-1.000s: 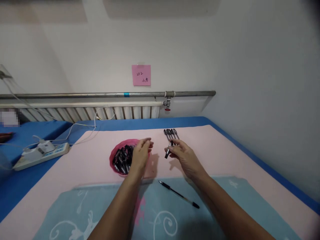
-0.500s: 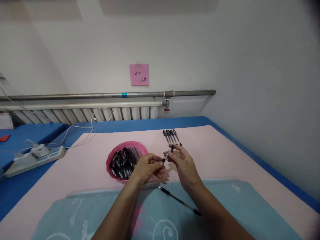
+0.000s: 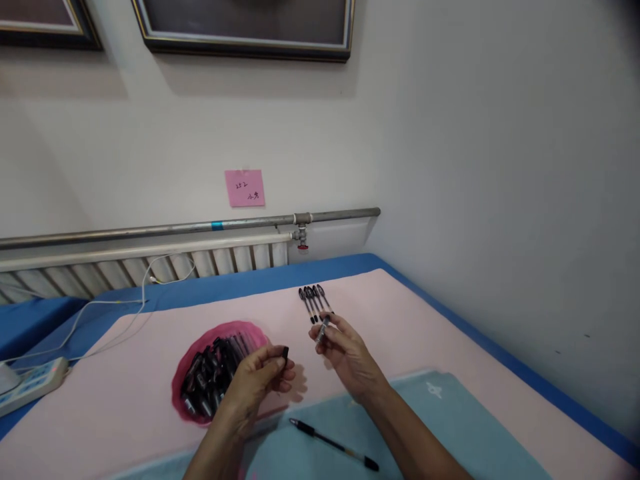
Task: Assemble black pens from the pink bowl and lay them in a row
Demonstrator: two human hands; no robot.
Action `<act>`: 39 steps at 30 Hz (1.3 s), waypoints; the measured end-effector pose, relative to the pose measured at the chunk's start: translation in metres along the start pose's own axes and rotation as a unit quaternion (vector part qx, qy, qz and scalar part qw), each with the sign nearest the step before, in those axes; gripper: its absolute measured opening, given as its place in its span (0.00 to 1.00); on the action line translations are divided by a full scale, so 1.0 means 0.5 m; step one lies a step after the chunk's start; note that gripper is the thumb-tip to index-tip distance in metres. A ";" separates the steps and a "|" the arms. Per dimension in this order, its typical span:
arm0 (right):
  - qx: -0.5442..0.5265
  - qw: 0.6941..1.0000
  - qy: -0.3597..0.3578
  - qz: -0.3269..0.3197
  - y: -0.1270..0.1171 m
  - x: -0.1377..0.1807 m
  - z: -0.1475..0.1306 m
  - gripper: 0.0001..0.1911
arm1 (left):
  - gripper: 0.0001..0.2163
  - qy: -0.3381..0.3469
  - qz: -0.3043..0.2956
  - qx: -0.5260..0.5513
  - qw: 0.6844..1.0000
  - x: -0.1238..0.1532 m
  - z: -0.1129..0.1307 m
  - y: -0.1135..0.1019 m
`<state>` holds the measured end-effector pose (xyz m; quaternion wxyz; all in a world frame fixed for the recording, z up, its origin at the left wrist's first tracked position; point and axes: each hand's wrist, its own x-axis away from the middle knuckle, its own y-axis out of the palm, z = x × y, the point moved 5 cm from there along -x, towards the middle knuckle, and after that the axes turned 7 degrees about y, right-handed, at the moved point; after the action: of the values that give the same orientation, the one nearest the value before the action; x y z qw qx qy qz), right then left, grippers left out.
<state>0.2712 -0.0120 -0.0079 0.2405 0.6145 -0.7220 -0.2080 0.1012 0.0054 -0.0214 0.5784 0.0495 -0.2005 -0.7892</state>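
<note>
My left hand [image 3: 263, 373] pinches a small black piece [image 3: 285, 355] between thumb and fingertips, just right of a pink basket [image 3: 176, 373]. Between the fingers of my right hand [image 3: 349, 353] is a short pen cap [image 3: 323, 330], clear and dark, held tilted; my fingers partly cover it. The two pieces are apart. Below my hands, an uncapped black pen [image 3: 333, 441] lies slantwise on the blue-green cloth [image 3: 425, 407]. Beyond my right hand several capped pens [image 3: 315, 300] lie side by side. Many black pen parts [image 3: 210, 373] and clear tubes [image 3: 245, 343] fill the basket.
A pink cover [image 3: 125, 373] lies over the blue surface [image 3: 345, 263]. At the left is a power strip [image 3: 43, 385] with a white cable [image 3: 143, 293]. Along the wall run a metal pipe [image 3: 250, 223] and a radiator [image 3: 225, 261].
The black piece in my left hand has come apart from the cap in my right hand, and my hands have moved apart. The view has tilted up and shifted right.
</note>
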 end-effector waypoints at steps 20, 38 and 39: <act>0.010 1.000 0.015 -0.001 -0.006 0.002 0.008 0.20 | 0.15 0.008 -0.008 0.014 1.000 -0.006 -0.011 -0.004; -0.054 0.997 0.058 0.013 -0.003 0.008 0.017 0.18 | 0.13 0.020 -0.020 0.002 1.000 -0.006 -0.006 -0.005; -0.054 0.997 0.058 0.015 -0.003 0.008 0.017 0.18 | 0.13 0.020 -0.024 0.003 1.000 -0.006 -0.006 -0.005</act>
<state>0.2668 -0.0161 -0.0151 0.3176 0.6007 -0.7040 -0.2066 0.1009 0.0080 -0.0258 0.5633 0.0714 -0.1902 -0.8009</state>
